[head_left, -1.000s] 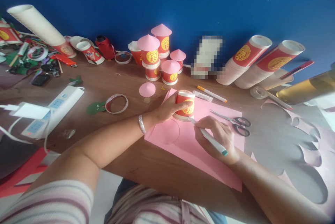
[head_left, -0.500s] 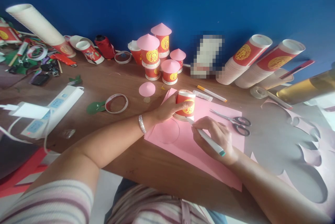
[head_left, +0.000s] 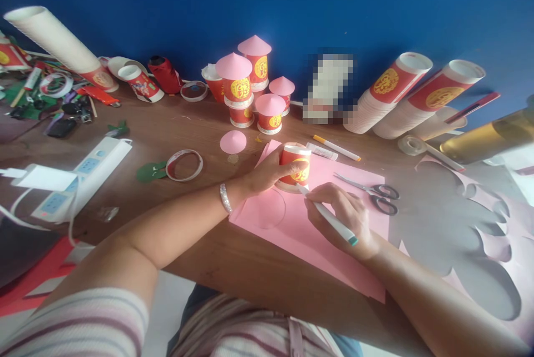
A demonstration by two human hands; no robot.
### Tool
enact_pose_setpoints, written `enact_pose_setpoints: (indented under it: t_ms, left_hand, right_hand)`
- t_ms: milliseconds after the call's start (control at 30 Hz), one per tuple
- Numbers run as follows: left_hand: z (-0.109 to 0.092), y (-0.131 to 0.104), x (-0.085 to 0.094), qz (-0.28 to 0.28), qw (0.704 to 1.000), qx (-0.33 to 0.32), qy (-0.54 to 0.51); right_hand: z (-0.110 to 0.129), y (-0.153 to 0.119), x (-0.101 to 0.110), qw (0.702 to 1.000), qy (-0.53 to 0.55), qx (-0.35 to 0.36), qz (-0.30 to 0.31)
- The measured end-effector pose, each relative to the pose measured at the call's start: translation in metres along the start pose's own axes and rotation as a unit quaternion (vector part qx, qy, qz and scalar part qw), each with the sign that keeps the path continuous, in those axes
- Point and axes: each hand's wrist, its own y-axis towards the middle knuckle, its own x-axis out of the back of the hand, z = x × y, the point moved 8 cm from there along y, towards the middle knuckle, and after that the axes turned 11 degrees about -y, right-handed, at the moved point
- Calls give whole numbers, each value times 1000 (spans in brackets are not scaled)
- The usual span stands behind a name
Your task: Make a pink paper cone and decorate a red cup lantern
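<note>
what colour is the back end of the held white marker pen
The back end is green, seen best in the head view.

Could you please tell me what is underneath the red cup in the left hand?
Pink paper lies under the red cup, with a drawn circle visible beside it. The patch directly beneath is covered, so any marks there cannot be seen.

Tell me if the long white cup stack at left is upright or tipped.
Tipped: the cup stack slants leftward, up from the red cup at its base.
</note>
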Motion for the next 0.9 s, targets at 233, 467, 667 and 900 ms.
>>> enact_pose_setpoints:
  t_ms: [233,467,667,900]
  left_hand:
    - [2,-1,1,1,1000,5,-6]
    - [-1,0,2,2,1000,-3,0]
    - [1,0,2,-1,1000,2,-10]
    - [2,-1,1,5,1000,10,-13]
  right_hand:
    - [0,1,3,1000,-8,3,-13]
    - [1,2,3,1000,-18,5,-17]
    - [1,2,4,1000,-15,7,-21]
    - [0,2,2,1000,-7,14,-6]
